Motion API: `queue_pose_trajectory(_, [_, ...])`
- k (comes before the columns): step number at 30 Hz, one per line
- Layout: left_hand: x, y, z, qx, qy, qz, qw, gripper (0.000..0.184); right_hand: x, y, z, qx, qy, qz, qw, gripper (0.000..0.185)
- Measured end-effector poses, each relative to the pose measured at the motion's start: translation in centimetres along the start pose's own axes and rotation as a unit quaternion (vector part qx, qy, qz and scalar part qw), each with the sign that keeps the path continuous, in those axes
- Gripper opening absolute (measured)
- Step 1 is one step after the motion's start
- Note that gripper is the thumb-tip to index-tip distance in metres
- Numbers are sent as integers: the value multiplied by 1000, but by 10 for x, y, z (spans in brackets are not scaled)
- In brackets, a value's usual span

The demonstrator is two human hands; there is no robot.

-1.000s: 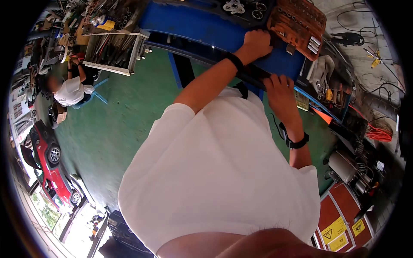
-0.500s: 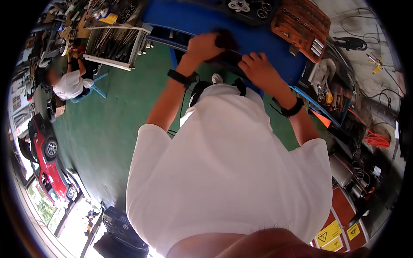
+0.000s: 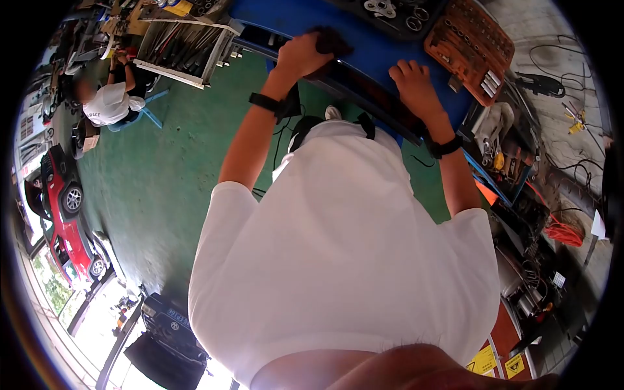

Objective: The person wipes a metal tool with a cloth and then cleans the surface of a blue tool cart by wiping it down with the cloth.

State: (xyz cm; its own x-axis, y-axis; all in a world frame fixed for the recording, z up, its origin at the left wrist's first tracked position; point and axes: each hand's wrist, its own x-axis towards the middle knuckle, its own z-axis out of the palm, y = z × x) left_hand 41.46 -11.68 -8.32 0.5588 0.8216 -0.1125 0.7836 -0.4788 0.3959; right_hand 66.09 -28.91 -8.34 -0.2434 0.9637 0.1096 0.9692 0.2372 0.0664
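My left hand (image 3: 302, 57) is closed round a dark, brownish-red cloth (image 3: 334, 41) at the front edge of the blue workbench (image 3: 383, 44). Part of the cloth lies on the bench top; another part hangs by the dark front rail. To the right, my right hand (image 3: 415, 86) rests on the bench near the same edge, its fingers apart and slightly curled, with nothing seen in it. An orange socket case (image 3: 469, 49) lies open beyond my right hand. A black tray (image 3: 393, 14) with metal parts is at the back of the bench.
A drawer of long tools (image 3: 182, 49) stands left of the bench. Another person (image 3: 110, 104) sits on a blue stool at the far left. Hand tools (image 3: 497, 143) and a red cable (image 3: 564, 233) are on the right. A red car (image 3: 68, 227) stands far left.
My left hand has swung left along the bench edge with the cloth, then slightly up. My right hand has moved up from the front edge onto the bench top.
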Motion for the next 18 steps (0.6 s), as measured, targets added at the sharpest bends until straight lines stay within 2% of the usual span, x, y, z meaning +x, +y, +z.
queue_pose_trajectory(6, [-1,12,9,-32,-7,-26,999,62,4,22,4,22,16,56,998,21])
queue_pose_trajectory(9, [-16,24,23,-29,42,-27,998,62,10,31,13,-8,35,78,996,20])
queue_pose_trajectory(11, [-26,29,27,-77,46,26,996,61,15,34,16,-9,28,94,995,20])
queue_pose_trajectory(13, [-35,29,28,-84,35,28,995,61,17,36,20,-10,16,118,993,19])
queue_pose_trajectory(18, [-38,15,14,-93,2,32,995,62,20,43,23,-30,74,162,984,22])
